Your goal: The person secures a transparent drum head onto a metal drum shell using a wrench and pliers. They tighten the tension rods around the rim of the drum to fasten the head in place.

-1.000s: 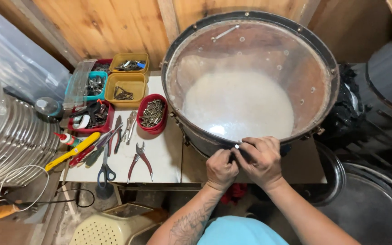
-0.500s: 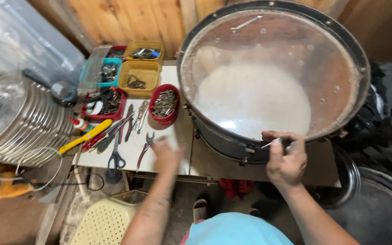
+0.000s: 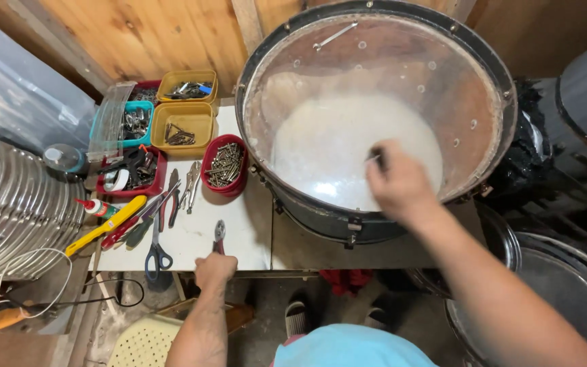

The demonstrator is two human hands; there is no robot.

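A large round drum [image 3: 375, 122] with a black metal hoop and a worn, translucent skin, whitish at the centre and rust-brown toward the rim, fills the right half of the white tabletop [image 3: 239, 231] and overhangs its near edge. The right hand [image 3: 397, 182] hovers over the near part of the skin, fingers curled around a small dark, slim thing that is too blurred to name. The left hand [image 3: 215, 269] sits at the tabletop's front edge, closed on the red handles of a pair of pliers [image 3: 219, 234] whose grey metal head points away from the person. Just left of them lie blue-handled scissors [image 3: 157, 248], and beyond those a loose fan of hand tools with red and yellow grips, a long yellow one [image 3: 107, 224] among them. A round red bowl [image 3: 225, 165] heaped with metal screws stands near the drum's hoop, almost touching it. Behind it, against the wooden plank wall, square plastic trays hold small hardware: two yellow [image 3: 185, 122], one teal [image 3: 130, 126], one red [image 3: 130, 177]. A ribbed, shiny metal shell [image 3: 15, 217] crowds the left edge. The only bare patch of tabletop is the strip between the pliers and the drum.
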